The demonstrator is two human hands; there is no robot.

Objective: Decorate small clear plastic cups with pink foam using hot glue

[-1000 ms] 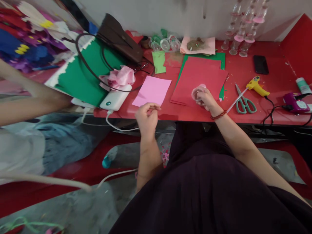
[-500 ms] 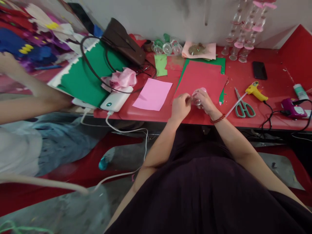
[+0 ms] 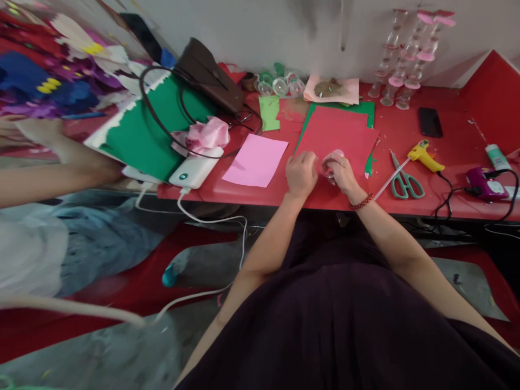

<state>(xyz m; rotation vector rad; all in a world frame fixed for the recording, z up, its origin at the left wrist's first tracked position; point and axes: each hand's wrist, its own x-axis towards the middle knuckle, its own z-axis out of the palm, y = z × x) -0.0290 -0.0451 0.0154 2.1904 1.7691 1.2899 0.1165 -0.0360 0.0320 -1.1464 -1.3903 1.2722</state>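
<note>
Near the centre of the frame, the right hand point(image 3: 340, 170) curls its fingers round a clear, round plastic cup point(image 3: 328, 163) with a pink rim, over smooth red sheets point(image 3: 333, 132); the left hand point(image 3: 301, 174) is loosely closed just beside it, its grip unclear. The glossy red surface point(image 3: 406, 127) meets a plain grey wall point(image 3: 284, 32), with a ribbed, crumpled-looking pink ribbon bow point(image 3: 207, 134) at centre left.

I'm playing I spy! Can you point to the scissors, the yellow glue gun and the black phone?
Scissors point(image 3: 402, 176): head view, middle near the pivot.
Yellow glue gun point(image 3: 429, 161): head view, handle.
Black phone point(image 3: 430, 122): head view, middle of its face.
</note>
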